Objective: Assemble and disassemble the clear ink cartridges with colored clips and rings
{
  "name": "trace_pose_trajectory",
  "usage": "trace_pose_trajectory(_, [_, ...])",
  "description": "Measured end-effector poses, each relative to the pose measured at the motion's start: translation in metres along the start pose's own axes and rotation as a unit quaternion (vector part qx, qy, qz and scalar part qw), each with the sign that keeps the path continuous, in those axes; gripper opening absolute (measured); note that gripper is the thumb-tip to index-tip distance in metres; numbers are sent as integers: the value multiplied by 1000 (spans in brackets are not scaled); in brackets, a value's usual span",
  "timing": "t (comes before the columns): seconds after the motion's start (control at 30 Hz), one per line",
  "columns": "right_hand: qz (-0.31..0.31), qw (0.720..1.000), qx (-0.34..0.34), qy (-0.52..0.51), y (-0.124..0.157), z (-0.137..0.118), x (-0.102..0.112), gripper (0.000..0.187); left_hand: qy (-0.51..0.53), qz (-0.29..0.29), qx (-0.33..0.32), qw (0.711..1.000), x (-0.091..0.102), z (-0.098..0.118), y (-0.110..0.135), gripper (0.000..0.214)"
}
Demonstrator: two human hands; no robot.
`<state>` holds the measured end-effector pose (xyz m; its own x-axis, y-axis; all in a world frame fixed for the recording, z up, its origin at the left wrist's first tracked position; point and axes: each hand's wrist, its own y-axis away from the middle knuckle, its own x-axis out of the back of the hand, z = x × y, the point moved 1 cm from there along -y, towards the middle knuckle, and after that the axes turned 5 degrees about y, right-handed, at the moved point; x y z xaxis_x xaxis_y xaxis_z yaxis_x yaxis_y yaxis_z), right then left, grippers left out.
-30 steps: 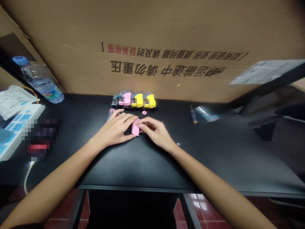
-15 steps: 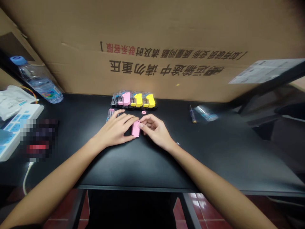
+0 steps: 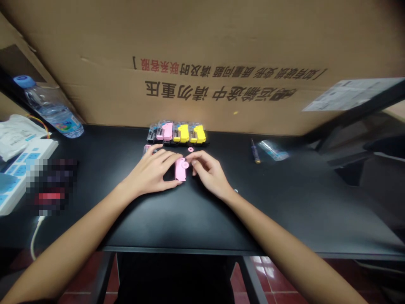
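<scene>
On the black table, a pink plastic casing (image 3: 180, 170) stands between the thumb and fingers of my left hand (image 3: 154, 170). A small round pink disc (image 3: 185, 165) with a centre mark lies against the casing's upper right side. Just right of the disc is my right hand (image 3: 208, 172), its fingers loosely curled and a little apart, with nothing visible in them. A second pink ring (image 3: 190, 149) lies on the table beyond the right fingertips. Behind my left fingers, a small clear and pink piece (image 3: 146, 148) is partly hidden.
Behind the hands stands a row of pink and yellow gun-shaped plastic pieces (image 3: 181, 132) in clear parts. A screwdriver (image 3: 255, 151) and a clear plastic packet (image 3: 273, 150) lie to the right. A water bottle (image 3: 52, 107) and a power strip (image 3: 27, 169) are left. A cardboard box (image 3: 202, 42) walls the back.
My right thumb and finger have come off the pink casing and drawn slightly right, uncovering the round disc on it. My left hand keeps its hold.
</scene>
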<state>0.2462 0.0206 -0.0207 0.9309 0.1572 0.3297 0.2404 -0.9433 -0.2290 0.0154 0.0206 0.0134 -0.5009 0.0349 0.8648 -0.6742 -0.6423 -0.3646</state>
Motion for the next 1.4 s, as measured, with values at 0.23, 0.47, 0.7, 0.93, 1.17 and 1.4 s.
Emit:
trace_pose_trajectory(0.23, [-30, 985, 137, 103, 3, -3, 3, 25, 36, 20, 31, 999, 3, 2, 0, 53])
trace_pose_trajectory(0.47, [1, 989, 94, 112, 1, -1, 3, 24, 33, 39, 43, 998, 4, -2, 0, 58])
trace_pose_trajectory(0.7, [-30, 995, 4, 92, 2, -7, -1, 27, 19, 38, 7, 999, 0, -1, 0, 69])
trace_pose_trajectory(0.93, [-6, 979, 73, 189, -2, 7, 8, 25, 2, 20, 28, 999, -3, -7, 2, 67])
trace_pose_trajectory(1.17, [-21, 953, 102, 286, -4, 18, 13, 23, -1, 8, 22, 1000, -8, -14, 4, 63])
trace_pose_trajectory(1.4, [-68, 943, 168, 280, -3, 10, 11, 17, -6, 25, 7, 1000, -9, -19, 4, 65])
